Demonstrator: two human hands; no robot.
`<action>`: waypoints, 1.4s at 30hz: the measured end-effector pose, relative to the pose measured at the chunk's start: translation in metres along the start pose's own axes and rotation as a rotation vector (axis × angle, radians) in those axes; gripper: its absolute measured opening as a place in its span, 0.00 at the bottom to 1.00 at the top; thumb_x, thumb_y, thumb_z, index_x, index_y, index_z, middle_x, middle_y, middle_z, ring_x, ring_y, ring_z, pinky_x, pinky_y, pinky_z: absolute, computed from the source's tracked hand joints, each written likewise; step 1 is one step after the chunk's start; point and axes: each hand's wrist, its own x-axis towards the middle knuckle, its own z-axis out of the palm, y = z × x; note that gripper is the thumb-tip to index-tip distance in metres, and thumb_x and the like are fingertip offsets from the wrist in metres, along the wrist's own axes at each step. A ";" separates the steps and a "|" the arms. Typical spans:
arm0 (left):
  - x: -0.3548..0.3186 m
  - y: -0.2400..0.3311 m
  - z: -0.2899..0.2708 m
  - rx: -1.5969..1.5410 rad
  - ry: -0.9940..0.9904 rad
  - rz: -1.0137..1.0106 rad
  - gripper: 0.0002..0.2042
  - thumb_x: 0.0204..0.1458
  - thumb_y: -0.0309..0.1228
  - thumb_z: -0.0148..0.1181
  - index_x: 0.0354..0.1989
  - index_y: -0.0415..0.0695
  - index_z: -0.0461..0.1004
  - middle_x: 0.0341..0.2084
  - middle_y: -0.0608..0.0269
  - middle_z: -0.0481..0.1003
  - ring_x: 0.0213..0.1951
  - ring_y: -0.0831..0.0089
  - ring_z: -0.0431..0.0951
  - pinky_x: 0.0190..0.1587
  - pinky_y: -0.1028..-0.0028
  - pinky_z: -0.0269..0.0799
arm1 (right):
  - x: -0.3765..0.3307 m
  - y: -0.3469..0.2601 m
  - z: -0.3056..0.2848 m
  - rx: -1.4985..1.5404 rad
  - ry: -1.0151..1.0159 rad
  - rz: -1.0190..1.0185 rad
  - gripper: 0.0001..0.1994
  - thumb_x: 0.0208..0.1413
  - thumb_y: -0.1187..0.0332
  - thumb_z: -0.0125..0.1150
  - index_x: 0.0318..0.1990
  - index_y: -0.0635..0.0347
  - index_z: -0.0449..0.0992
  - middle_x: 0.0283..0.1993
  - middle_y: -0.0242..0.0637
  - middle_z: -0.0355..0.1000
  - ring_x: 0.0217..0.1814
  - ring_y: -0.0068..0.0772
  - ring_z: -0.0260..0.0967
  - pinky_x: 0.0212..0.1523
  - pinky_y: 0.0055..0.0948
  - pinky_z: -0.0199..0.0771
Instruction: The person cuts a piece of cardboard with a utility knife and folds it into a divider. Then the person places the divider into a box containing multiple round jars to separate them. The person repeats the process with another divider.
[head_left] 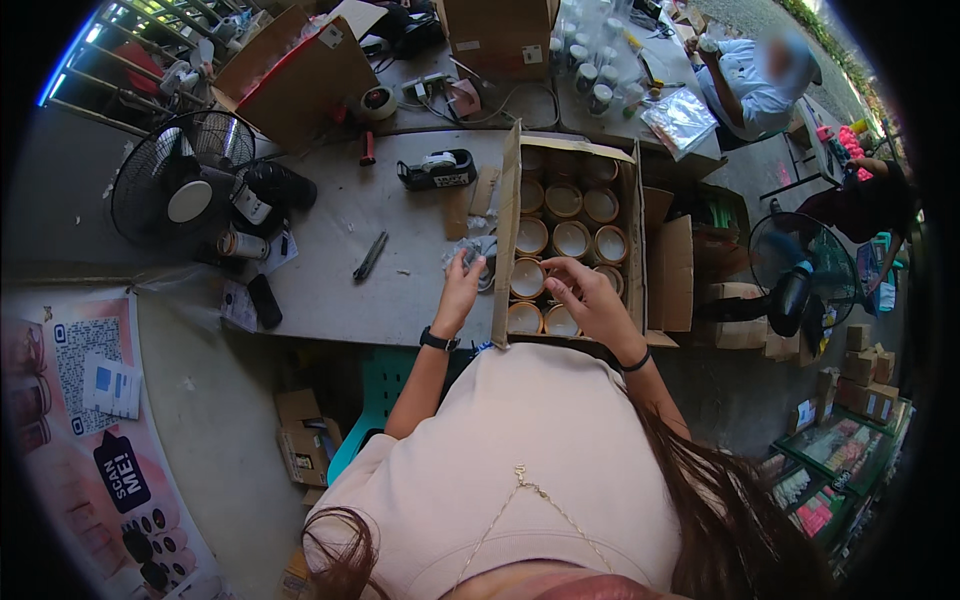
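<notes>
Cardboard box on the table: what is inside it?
The cardboard box holds rows of round open-topped jars. The right hand covers part of the front rows; what lies below the jars is hidden.

- Eleven round white-lidded jars visible in one open cardboard box
- Two electric fans
- One tape dispenser on counter
- One black pen

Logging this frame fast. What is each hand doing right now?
Left hand: fingers pinch a small crinkled clear wrapper.
Right hand: fingers curled over the round tubs in the cardboard box; grip cannot be told.
</notes>
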 end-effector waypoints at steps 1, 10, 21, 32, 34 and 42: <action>-0.003 0.005 0.003 0.066 0.026 0.084 0.36 0.65 0.48 0.57 0.72 0.36 0.57 0.67 0.40 0.60 0.66 0.53 0.64 0.66 0.64 0.63 | 0.000 -0.002 0.002 -0.012 -0.006 -0.009 0.14 0.67 0.66 0.60 0.55 0.65 0.74 0.35 0.41 0.79 0.34 0.31 0.76 0.36 0.30 0.75; -0.066 0.109 0.004 0.123 0.099 0.459 0.24 0.64 0.39 0.61 0.64 0.38 0.69 0.62 0.49 0.69 0.61 0.61 0.71 0.59 0.68 0.72 | 0.005 -0.020 0.016 0.060 -0.008 -0.043 0.14 0.62 0.70 0.67 0.52 0.63 0.76 0.28 0.36 0.76 0.26 0.21 0.71 0.30 0.24 0.71; -0.115 0.169 0.004 0.064 -0.065 0.450 0.14 0.62 0.37 0.66 0.30 0.39 0.77 0.20 0.70 0.75 0.27 0.87 0.72 0.31 0.81 0.68 | -0.004 -0.034 -0.005 0.056 0.097 -0.176 0.21 0.67 0.61 0.62 0.25 0.68 0.72 0.17 0.36 0.58 0.20 0.19 0.50 0.20 0.29 0.52; -0.129 0.162 0.010 0.099 -0.521 0.684 0.17 0.61 0.30 0.64 0.21 0.33 0.75 0.10 0.71 0.59 0.18 0.84 0.54 0.19 0.74 0.49 | -0.016 -0.050 -0.008 0.144 -0.250 -0.388 0.17 0.57 0.72 0.63 0.17 0.66 0.70 0.11 0.34 0.53 0.12 0.22 0.48 0.16 0.30 0.47; -0.130 0.160 0.009 0.039 -0.664 0.684 0.17 0.62 0.31 0.62 0.20 0.34 0.75 0.11 0.71 0.62 0.18 0.86 0.56 0.19 0.75 0.50 | -0.020 -0.050 -0.006 0.214 -0.314 -0.453 0.15 0.56 0.73 0.63 0.17 0.65 0.70 0.12 0.35 0.54 0.12 0.24 0.49 0.16 0.31 0.47; -0.135 0.180 0.014 -0.019 -1.105 0.297 0.29 0.64 0.49 0.58 0.15 0.38 0.77 0.15 0.64 0.77 0.16 0.81 0.76 0.19 0.82 0.68 | -0.013 -0.053 -0.024 0.543 -0.825 -0.344 0.32 0.62 0.42 0.54 0.20 0.66 0.78 0.19 0.37 0.73 0.17 0.30 0.66 0.21 0.29 0.61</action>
